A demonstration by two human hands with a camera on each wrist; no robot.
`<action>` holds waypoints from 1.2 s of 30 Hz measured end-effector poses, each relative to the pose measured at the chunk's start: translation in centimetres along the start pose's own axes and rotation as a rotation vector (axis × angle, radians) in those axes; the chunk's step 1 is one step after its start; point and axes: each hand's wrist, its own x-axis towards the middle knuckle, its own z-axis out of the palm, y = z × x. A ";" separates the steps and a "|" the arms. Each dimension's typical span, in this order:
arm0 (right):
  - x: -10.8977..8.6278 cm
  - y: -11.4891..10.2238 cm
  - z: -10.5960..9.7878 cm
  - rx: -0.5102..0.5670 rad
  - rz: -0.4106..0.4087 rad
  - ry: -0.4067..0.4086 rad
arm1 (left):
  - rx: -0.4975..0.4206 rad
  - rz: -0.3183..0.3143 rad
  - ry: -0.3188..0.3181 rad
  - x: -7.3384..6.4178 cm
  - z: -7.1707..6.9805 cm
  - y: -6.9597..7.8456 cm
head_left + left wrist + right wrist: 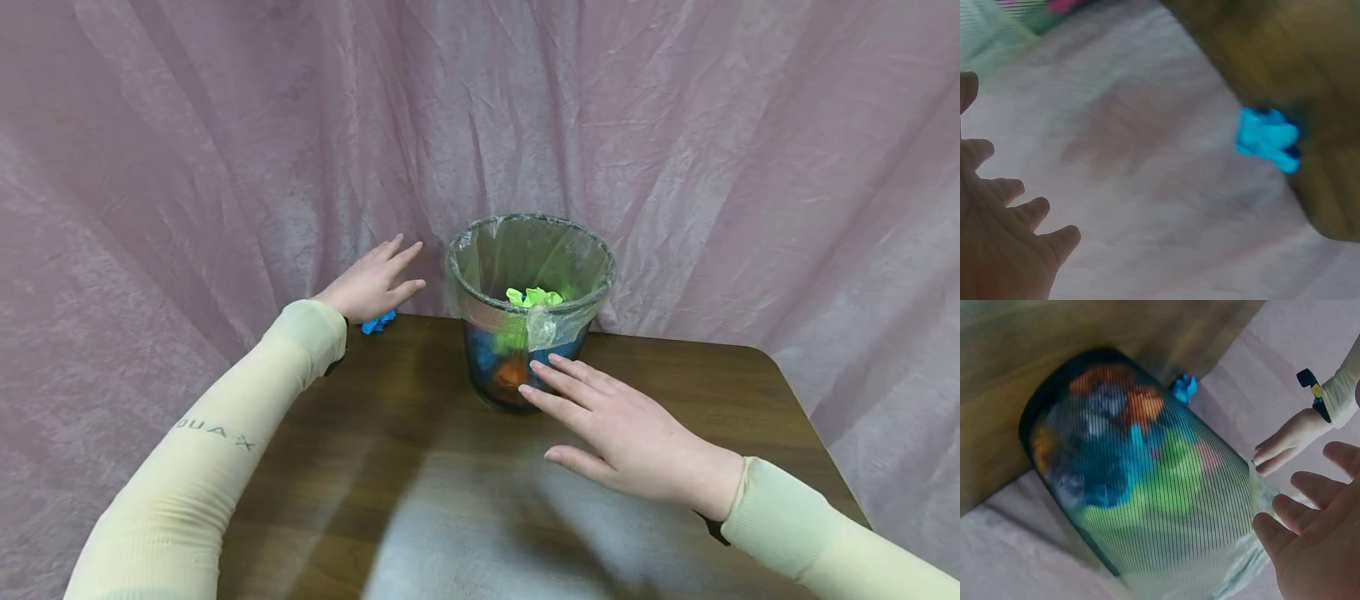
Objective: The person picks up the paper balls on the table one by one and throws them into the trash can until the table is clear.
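Note:
A dark mesh wastebasket [480, 350] with a clear plastic liner [553, 327] folded over its rim stands near the table's back edge. Inside lie several crumpled paper balls; a lime green one [536, 297] shows on top, and orange, blue and grey ones show through the mesh in the right wrist view. My left hand [371, 283] is left of the basket, fingers spread, holding nothing. Below it a crumpled blue paper ball [378, 322] sits at the table's back edge. My right hand [618, 425] is in front of the basket, fingers extended and holding nothing.
The brown wooden table [345, 467] has a rounded back right corner. A pinkish curtain [675, 150] hangs right behind the table and basket. In the left wrist view the blue ball overlaps the table's edge.

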 end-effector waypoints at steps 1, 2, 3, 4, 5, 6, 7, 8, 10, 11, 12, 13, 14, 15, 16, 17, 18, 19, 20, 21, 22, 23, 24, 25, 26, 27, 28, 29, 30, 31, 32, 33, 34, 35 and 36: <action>0.0 -0.1 0.3 0.002 -0.002 -0.002 | 0.009 -0.011 -0.008 -0.1 0.4 -0.6; 0.0 -0.2 0.6 0.006 -0.001 -0.006 | 0.018 -0.022 -0.016 -0.2 0.7 -1.2; 0.0 -0.3 1.0 0.011 -0.003 -0.009 | 0.025 -0.028 -0.018 -0.4 1.1 -1.7; -0.1 -0.4 1.3 0.015 -0.002 -0.014 | 0.031 -0.036 -0.022 -0.5 1.4 -2.3; -0.1 -0.5 1.7 0.020 -0.002 -0.018 | 0.037 -0.045 -0.026 -0.8 1.7 -2.7; -0.2 -0.6 2.0 0.025 -0.005 -0.021 | 0.041 -0.056 -0.031 -1.0 2.0 -3.1; -0.2 -0.7 2.4 0.030 -0.009 -0.023 | 0.043 -0.066 -0.038 -1.1 2.3 -3.5; -0.2 -0.8 2.8 0.036 -0.011 -0.026 | 0.048 -0.073 -0.041 -1.3 2.7 -3.9; -0.3 -0.9 3.5 0.045 -0.012 -0.032 | 0.050 -0.091 -0.057 -1.7 3.3 -4.6; -0.3 -1.0 3.9 0.048 -0.014 -0.035 | 0.049 -0.101 -0.067 -1.9 3.6 -5.0; -0.3 -1.0 4.3 0.053 -0.013 -0.038 | 0.050 -0.108 -0.072 -2.1 3.9 -5.3; -0.3 -1.1 4.7 0.058 -0.008 -0.043 | 0.051 -0.113 -0.076 -2.3 4.3 -5.7; -0.3 -1.1 5.0 0.061 -0.001 -0.048 | 0.053 -0.114 -0.078 -2.4 4.6 -6.0; -0.3 -1.1 5.4 0.064 0.007 -0.054 | 0.051 -0.118 -0.084 -2.6 5.0 -6.4; -0.2 -1.1 5.7 0.070 0.016 -0.061 | 0.053 -0.123 -0.089 -2.7 5.4 -6.7; -0.1 -1.1 6.1 0.072 0.024 -0.068 | 0.058 -0.124 -0.091 -2.9 5.7 -6.9; 0.0 -1.1 6.5 0.080 0.034 -0.075 | 0.060 -0.124 -0.093 -3.0 6.1 -7.2; 0.1 -1.1 6.8 0.087 0.044 -0.085 | 0.061 -0.122 -0.094 -3.1 6.4 -7.5; 0.2 -1.1 7.2 0.092 0.051 -0.095 | 0.061 -0.124 -0.097 -3.2 6.8 -7.7; 0.3 -1.1 7.6 0.100 0.059 -0.107 | 0.059 -0.128 -0.101 -3.3 7.1 -7.9; 0.5 -1.1 8.0 0.110 0.065 -0.118 | 0.056 -0.132 -0.102 -3.4 7.4 -8.0; 0.7 -1.1 8.4 0.118 0.069 -0.128 | 0.051 -0.136 -0.104 -3.6 7.7 -8.2; 0.9 -1.1 8.8 0.128 0.073 -0.136 | 0.047 -0.139 -0.105 -3.7 8.0 -8.3; 1.1 -1.2 9.2 0.136 0.078 -0.144 | 0.048 -0.143 -0.108 -3.8 8.3 -8.3; 1.4 -1.2 9.7 0.144 0.083 -0.150 | 0.043 -0.152 -0.115 -3.9 8.5 -8.4; 1.6 -1.2 10.1 0.153 0.090 -0.156 | 0.040 -0.155 -0.117 -3.9 8.8 -8.4; 1.9 -1.2 10.6 0.162 0.095 -0.159 | 0.041 -0.157 -0.119 -3.9 9.1 -8.5; 2.1 -1.3 11.0 0.169 0.099 -0.162 | 0.038 -0.162 -0.123 -4.0 9.4 -8.6; 2.4 -1.3 11.5 0.176 0.102 -0.164 | 0.038 -0.167 -0.125 -3.9 9.8 -8.7; 2.6 -1.4 11.9 0.180 0.106 -0.166 | 0.039 -0.174 -0.129 -3.9 10.1 -8.8; 2.8 -1.4 12.3 0.186 0.110 -0.169 | 0.041 -0.174 -0.128 -3.8 10.5 -9.0; 3.0 -1.5 12.6 0.191 0.111 -0.170 | 0.042 -0.180 -0.130 -3.8 10.9 -9.1; 3.3 -1.6 12.9 0.196 0.110 -0.171 | 0.041 -0.190 -0.134 -3.8 11.2 -9.3; 3.5 -1.8 13.1 0.201 0.105 -0.170 | 0.040 -0.200 -0.138 -3.8 11.6 -9.5; 3.7 -1.9 13.3 0.206 0.102 -0.171 | 0.044 -0.205 -0.139 -3.8 12.0 -9.7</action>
